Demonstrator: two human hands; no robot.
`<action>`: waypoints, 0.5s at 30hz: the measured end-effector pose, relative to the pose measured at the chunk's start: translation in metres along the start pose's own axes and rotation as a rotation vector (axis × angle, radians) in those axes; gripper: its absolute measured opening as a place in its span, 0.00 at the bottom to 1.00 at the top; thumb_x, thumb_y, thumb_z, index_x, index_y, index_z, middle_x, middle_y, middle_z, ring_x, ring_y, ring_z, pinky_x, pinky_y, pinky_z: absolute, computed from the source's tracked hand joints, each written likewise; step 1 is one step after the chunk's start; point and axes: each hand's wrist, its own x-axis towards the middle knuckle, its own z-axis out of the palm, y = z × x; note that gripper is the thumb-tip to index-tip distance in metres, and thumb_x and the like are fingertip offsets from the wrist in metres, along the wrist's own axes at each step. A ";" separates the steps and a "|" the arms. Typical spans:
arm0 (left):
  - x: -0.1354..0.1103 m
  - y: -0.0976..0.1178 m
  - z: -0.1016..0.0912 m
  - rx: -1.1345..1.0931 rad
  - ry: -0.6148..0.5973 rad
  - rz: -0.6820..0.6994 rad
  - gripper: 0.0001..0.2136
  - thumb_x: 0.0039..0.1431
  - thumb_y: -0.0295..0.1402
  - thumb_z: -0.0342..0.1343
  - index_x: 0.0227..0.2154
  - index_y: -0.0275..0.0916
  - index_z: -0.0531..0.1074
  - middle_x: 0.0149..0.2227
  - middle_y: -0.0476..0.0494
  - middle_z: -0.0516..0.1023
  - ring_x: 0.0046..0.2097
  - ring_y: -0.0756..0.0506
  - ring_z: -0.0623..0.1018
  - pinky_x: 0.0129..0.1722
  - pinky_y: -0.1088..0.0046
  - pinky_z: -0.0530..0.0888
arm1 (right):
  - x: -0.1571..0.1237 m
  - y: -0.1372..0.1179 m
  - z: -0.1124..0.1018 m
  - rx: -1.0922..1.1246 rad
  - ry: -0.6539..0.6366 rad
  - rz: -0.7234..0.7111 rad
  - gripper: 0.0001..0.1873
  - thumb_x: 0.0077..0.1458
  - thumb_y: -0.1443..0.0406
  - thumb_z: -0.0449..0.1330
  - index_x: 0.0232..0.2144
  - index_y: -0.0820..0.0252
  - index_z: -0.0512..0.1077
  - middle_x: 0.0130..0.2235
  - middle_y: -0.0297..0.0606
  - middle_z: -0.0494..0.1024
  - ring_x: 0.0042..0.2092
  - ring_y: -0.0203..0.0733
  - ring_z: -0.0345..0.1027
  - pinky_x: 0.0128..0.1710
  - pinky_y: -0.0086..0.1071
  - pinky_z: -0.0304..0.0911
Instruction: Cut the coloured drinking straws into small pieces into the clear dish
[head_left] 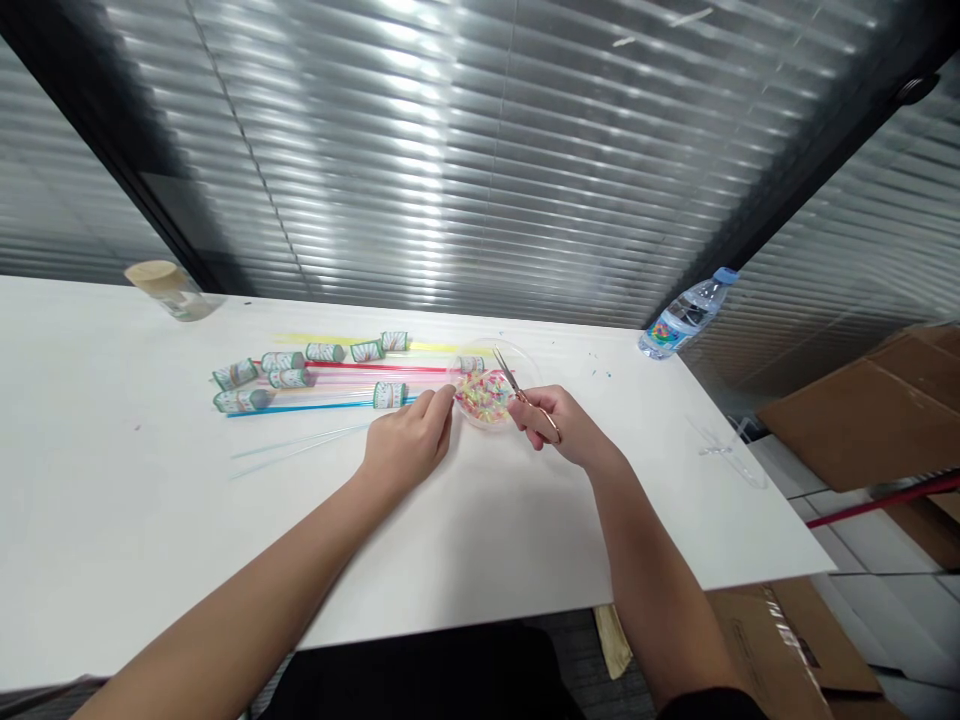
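My right hand [561, 425] is closed around a pair of scissors [534, 402] with copper-coloured handles. Their blades point up and to the left, slightly apart, over the right side of a clear round bowl [534, 372]. Small cut pieces [484, 397] in pink, yellow, green and red lie in the bowl. At its left edge, my left hand [412, 435] is closed in a pinch; a tiny pinkish bit shows at the fingertips, but what it holds is mostly hidden. Long thin coloured straws [330, 367] lie beyond and to the left of that hand.
Several small patterned rolls [325, 352] lie among the straws. A jar with a tan lid [171, 290] stands at the back left, a water bottle [686, 315] at the back right. Clear plastic strips [724, 452] lie near the white table's [540, 540] right edge. Cardboard boxes [862, 410] stand beyond.
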 end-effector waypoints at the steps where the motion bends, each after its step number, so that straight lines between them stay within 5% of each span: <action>1: 0.000 0.000 0.000 0.007 0.004 0.004 0.14 0.63 0.32 0.43 0.46 0.41 0.71 0.31 0.46 0.80 0.26 0.50 0.75 0.20 0.73 0.54 | 0.000 0.000 0.000 0.004 -0.012 -0.001 0.28 0.55 0.45 0.56 0.17 0.59 0.58 0.16 0.28 0.59 0.21 0.31 0.51 0.22 0.28 0.46; 15: -0.001 -0.001 0.000 -0.009 -0.016 0.016 0.15 0.62 0.30 0.43 0.48 0.41 0.71 0.32 0.45 0.80 0.26 0.49 0.75 0.20 0.72 0.56 | 0.002 0.004 0.002 0.087 -0.072 0.031 0.27 0.56 0.44 0.55 0.20 0.59 0.60 0.16 0.28 0.61 0.21 0.31 0.52 0.22 0.28 0.46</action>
